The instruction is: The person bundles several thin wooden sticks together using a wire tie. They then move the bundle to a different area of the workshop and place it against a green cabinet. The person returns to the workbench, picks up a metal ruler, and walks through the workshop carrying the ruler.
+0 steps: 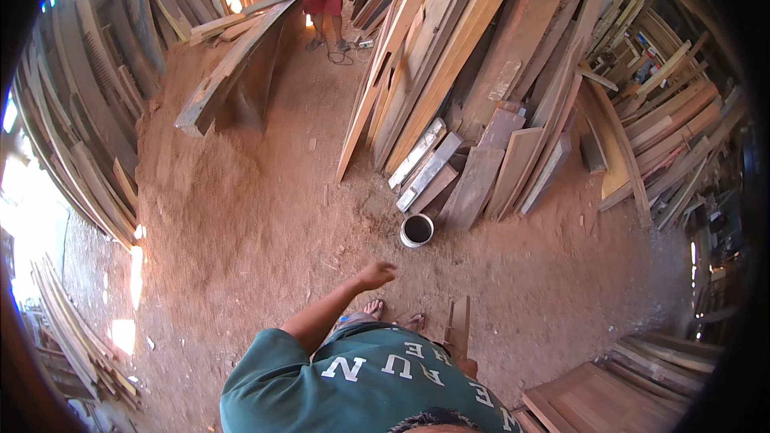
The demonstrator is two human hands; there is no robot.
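My left hand [377, 274] reaches out in front of my body, empty, with its fingers loosely apart. A round bucket [417, 230] with a pale rim and a dark inside stands on the ground just beyond it. At my right side, my right hand [469, 367] is mostly hidden by my green shirt. It grips a narrow brown wooden piece [459, 327] with two long parallel bars, which points forward and away from me; its lower end is hidden. The piece's exact kind I cannot make out.
Tall boards [449, 56] lean ahead, with short wood blocks [433, 164] at their foot. More planks [72, 112] line the left wall. A long wooden bench [233, 72] stands over a sawdust mound [212, 168]. A person [322, 0] stands behind it. Wooden panels [601, 397] lie near right.
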